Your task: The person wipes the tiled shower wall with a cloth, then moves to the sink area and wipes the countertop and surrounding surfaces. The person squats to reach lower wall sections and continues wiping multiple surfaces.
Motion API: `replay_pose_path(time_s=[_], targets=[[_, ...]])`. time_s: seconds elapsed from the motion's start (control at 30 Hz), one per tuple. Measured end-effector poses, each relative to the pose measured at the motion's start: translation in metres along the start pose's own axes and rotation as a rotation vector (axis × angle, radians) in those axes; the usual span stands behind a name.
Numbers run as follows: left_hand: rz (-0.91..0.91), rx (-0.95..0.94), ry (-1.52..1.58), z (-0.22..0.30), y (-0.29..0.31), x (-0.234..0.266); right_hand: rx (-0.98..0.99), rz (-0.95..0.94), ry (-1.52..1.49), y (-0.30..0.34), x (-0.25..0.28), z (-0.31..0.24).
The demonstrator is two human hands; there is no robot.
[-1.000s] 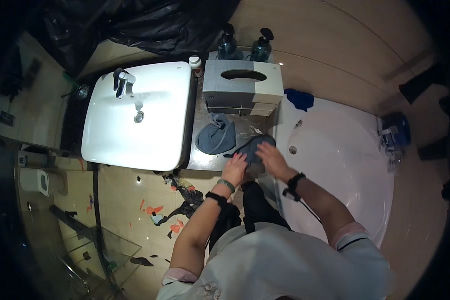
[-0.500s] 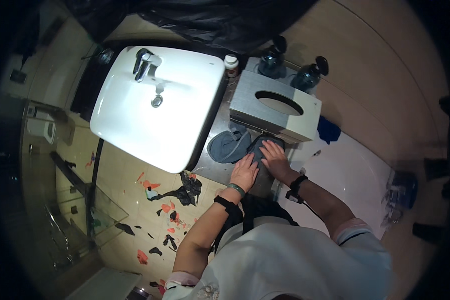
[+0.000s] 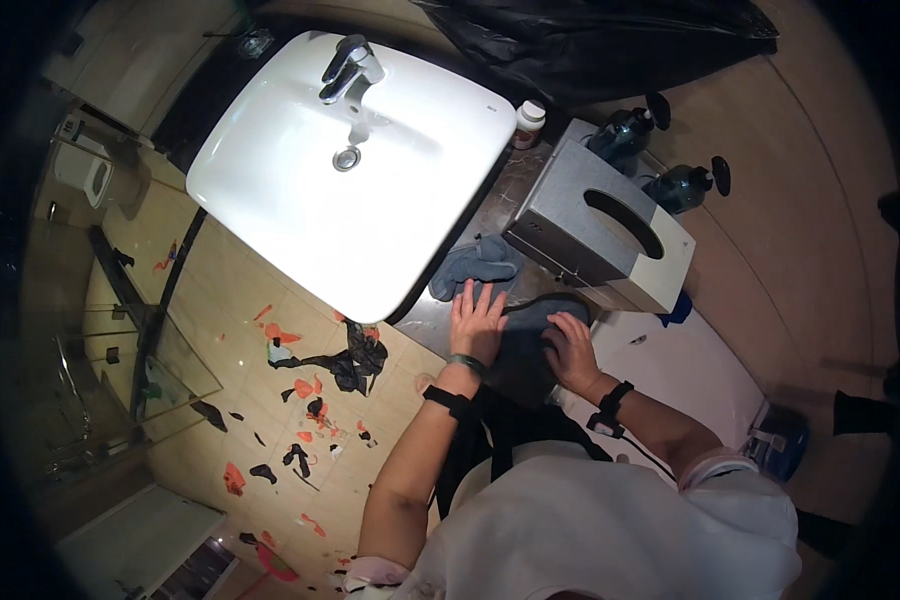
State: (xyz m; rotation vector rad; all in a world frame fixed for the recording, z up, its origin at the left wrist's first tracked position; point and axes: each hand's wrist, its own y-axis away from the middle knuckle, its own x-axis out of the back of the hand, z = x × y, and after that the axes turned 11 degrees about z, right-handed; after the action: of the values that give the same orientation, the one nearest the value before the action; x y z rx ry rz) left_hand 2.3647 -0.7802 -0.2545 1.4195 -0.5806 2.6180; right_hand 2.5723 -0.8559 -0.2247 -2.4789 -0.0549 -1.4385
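A soft blue-grey piece (image 3: 478,262), with the look of a crumpled fabric slipper, lies on the dark marble counter beside the basin. My left hand (image 3: 478,325) is palm down with fingers spread, its fingertips at the near edge of this piece. To its right is a flatter dark grey piece (image 3: 542,312) with a rounded edge, like a slipper sole. My right hand (image 3: 572,350) has its fingers loosely bent and apart at the right edge of the dark piece. Neither hand is closed around anything.
A white basin (image 3: 300,220) with a chrome tap (image 3: 350,68) fills the left. A tissue box (image 3: 610,225), two pump bottles (image 3: 682,188) and a small white bottle (image 3: 530,122) stand behind. Black and orange scraps (image 3: 355,360) litter the floor. A white tub (image 3: 670,385) is at right.
My hands have moved apart, and the left fingers have spread. The blue-grey piece now looks more crumpled and sits farther from the dark one. The whole view has shifted and turned.
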Motion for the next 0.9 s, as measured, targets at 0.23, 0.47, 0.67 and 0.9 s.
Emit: replay_pose_path(time_s=[0.23,0.47,0.67,0.9], targets=[[-0.025,-0.041,0.04,0.001,0.019,0.003,0.088,-0.025,0.034,-0.005,-0.005,0.002],[0.01,-0.027,0.086,0.003,0.027,-0.004,0.103,-0.022,0.095,0.006,-0.009,0.007],[0.042,0.001,0.11,0.008,0.028,-0.007,0.162,0.014,0.084,0.006,-0.011,0.011],[0.224,0.045,-0.025,0.029,0.037,-0.023,0.216,0.113,0.028,0.011,-0.02,0.017]])
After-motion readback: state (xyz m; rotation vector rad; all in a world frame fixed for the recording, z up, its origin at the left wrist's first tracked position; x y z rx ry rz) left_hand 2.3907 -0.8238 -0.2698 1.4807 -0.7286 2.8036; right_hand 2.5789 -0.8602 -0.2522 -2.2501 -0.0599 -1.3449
